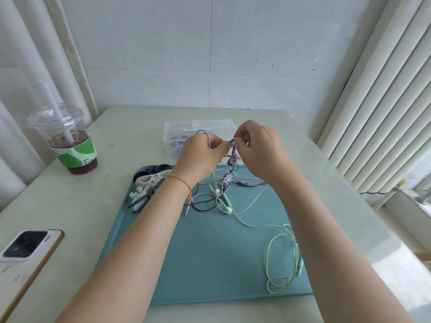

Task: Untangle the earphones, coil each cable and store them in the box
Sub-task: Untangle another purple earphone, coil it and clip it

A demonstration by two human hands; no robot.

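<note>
Hands meet above the far edge of a teal tray (pixel 198 264). My left hand (pixel 200 157) and right hand (pixel 261 150) both pinch the same knot of purple earphone cable (pixel 234 145), lifted off the tray, one earbud dangling below. Under them lies a tangle of purple, black and green cables (pixel 224 194); a loose green cable loop (pixel 282 259) rests near the tray's right corner. Just beyond my hands, a clear plastic box (pixel 173 129) holds a purple coil.
</note>
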